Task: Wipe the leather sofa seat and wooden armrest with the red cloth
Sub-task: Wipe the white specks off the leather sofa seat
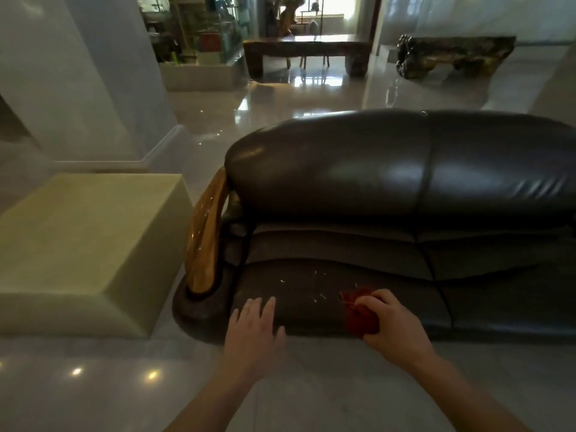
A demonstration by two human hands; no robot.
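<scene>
A dark leather sofa fills the right half of the view, and its seat (299, 285) carries small white specks near the front. The curved wooden armrest (207, 232) runs along the sofa's left end and also shows white specks. My right hand (392, 328) is closed around a bunched red cloth (358, 310), which rests on the front of the seat. My left hand (254, 332) lies flat with fingers spread on the seat's front edge, to the left of the cloth.
A pale yellow-green block (81, 244) stands left of the sofa, close to the armrest. Glossy tiled floor (93, 385) surrounds me. Behind the sofa stand a dark wooden table (302, 49), a carved root bench (455, 56) and a white column (78, 73).
</scene>
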